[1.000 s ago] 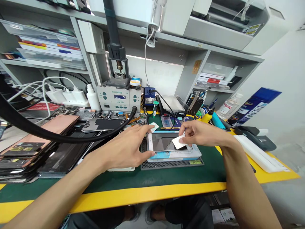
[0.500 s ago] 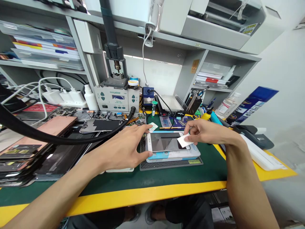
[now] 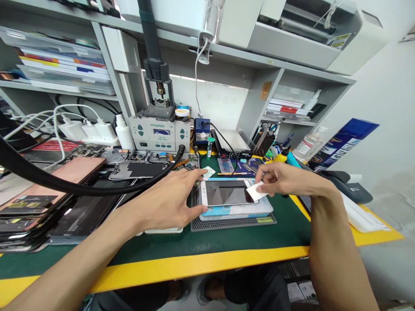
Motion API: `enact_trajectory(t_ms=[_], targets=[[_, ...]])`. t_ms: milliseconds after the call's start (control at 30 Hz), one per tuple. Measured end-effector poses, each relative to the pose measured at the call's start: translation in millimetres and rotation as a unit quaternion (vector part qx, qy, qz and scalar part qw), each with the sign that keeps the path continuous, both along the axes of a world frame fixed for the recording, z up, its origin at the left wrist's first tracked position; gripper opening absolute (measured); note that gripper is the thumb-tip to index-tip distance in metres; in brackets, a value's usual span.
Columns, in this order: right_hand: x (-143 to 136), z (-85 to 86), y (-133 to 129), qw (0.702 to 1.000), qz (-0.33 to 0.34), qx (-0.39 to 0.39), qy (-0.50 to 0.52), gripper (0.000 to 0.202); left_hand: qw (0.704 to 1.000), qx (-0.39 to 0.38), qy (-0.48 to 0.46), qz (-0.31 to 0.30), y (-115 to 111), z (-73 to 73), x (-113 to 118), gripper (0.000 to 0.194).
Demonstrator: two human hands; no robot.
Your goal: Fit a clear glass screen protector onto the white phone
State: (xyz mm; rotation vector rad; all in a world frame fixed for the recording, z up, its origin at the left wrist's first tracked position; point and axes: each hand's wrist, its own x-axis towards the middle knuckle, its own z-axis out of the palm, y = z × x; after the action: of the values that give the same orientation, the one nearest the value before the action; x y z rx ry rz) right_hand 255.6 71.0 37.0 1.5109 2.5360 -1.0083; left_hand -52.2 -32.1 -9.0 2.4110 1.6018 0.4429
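My right hand pinches a white card at the right end of the phone. The phone lies screen up on a blue-and-white box. My left hand spans its left edge; whether it grips, I cannot tell. Green mat extends from the box to the yellow table edge.

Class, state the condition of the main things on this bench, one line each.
Phone: lying face up, unlit
Blue-and-white block: flat beneath phone
White card: pinched in right hand
Left hand: open, at phone's left end
Hot-air handle: upright, pointing down
Pink panel: lying on a pile
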Motion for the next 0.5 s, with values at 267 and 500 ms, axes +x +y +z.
enact_trajectory(t_ms=[267,500], targets=[[4.6,1.3,0.0,0.999,0.000,-0.026,0.048,0.036,1.000,-0.011,0.006,0.000,-0.4,1.5,-0.5,0.078],[-21.7,-7.7,-6.4,0.975,-0.030,-0.018,0.220,0.044,1.000,0.020,0.001,-0.017,0.3,-4.1,-1.6,0.076]])
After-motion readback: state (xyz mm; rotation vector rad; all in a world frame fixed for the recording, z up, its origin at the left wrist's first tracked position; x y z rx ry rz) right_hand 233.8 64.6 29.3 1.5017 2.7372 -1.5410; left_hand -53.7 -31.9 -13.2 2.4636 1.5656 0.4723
